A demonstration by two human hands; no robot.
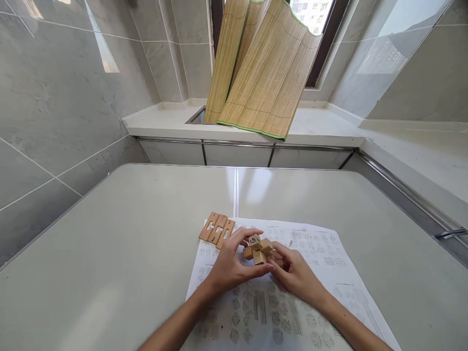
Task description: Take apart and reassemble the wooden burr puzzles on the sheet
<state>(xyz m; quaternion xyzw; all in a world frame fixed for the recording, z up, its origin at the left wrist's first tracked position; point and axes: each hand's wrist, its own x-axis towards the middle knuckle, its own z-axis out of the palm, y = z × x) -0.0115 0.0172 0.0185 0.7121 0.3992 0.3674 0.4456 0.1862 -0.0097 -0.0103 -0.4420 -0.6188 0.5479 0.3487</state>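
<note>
Just above a printed sheet [321,258], my two hands hold a cluster of interlocked wooden blocks [259,258]. A dark mark like a numeral shows on the end of its upper block. My left hand [232,261] curves round the cluster from the left, fingers over the far side and thumb along the near side. My right hand [298,275] grips it from the right with bent fingers, which hide part of that side. Flat wooden pieces [218,229] with numbers and cut-out slots lie side by side at the sheet's upper left corner.
The sheet with small diagrams lies on a pale table [120,243] with a seam down its middle. Behind the table are a white sill [321,124], a rolled bamboo mat [266,73] and a window. Tiled walls stand on both sides.
</note>
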